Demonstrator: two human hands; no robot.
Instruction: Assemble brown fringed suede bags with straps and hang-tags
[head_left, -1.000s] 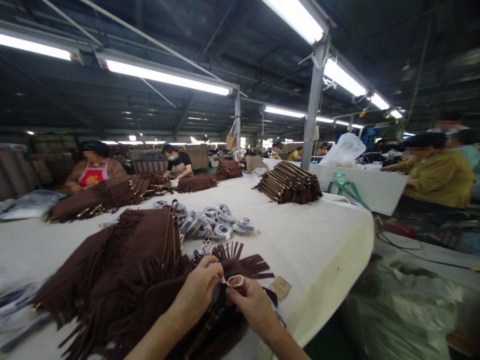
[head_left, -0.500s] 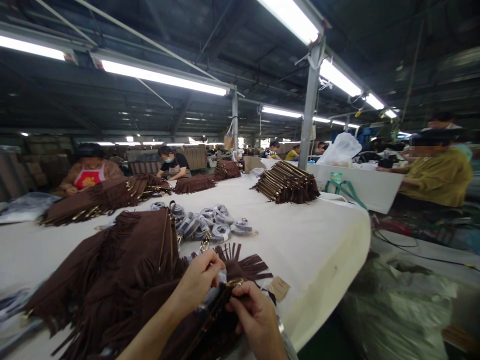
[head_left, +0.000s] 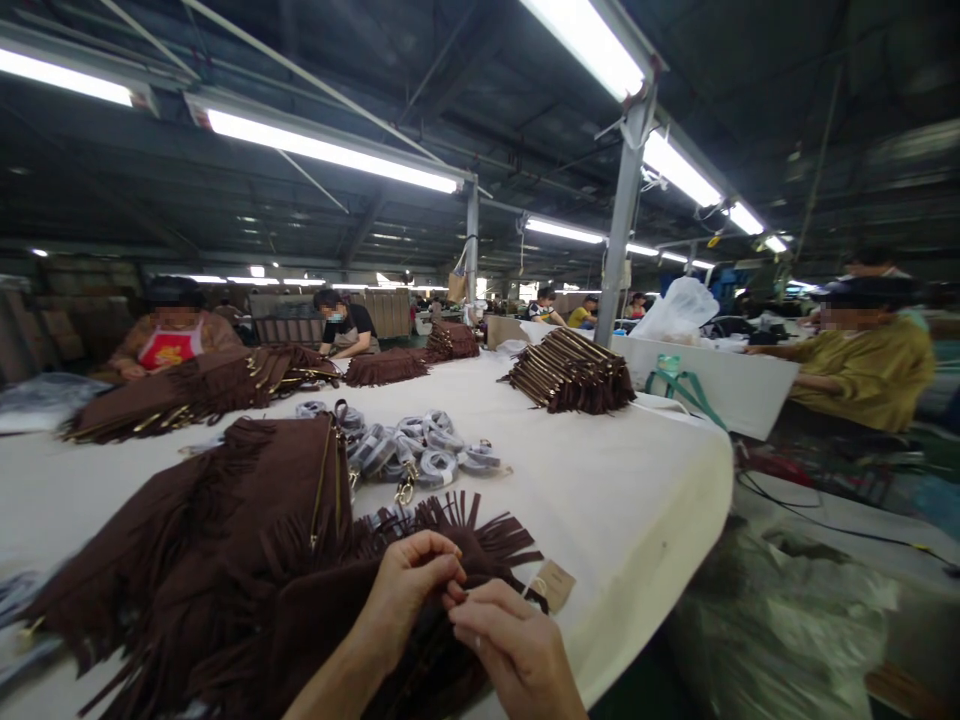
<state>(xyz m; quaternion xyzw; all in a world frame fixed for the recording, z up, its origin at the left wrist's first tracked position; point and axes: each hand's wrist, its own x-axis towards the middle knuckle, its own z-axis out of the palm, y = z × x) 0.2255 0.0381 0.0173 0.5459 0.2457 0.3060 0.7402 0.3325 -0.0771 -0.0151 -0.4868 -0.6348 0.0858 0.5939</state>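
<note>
My left hand (head_left: 414, 588) and my right hand (head_left: 511, 638) meet over a dark brown fringed bag (head_left: 322, 610) near the table's front edge. Both have their fingers pinched, the tips almost touching. Whatever lies between them is too small or hidden to make out. The bag's fringe (head_left: 480, 525) fans out just beyond my fingers. A tan paper tag (head_left: 555, 584) lies at the bag's right side. To the left rest more brown fringed bags (head_left: 277, 470), one showing a gold zipper (head_left: 324, 480).
Coiled straps in clear wrap (head_left: 409, 445) with gold clasps lie behind the bags on the white table (head_left: 600, 480). Farther back stands a stack of gold-edged fringed bags (head_left: 574, 368). Several co-workers sit around, one in a mustard top (head_left: 870, 370). A plastic sack (head_left: 787, 620) stands at lower right.
My hands have drawn together, fingertips meeting. The gold hardware seen between them earlier is now covered. The view has shifted slightly.
</note>
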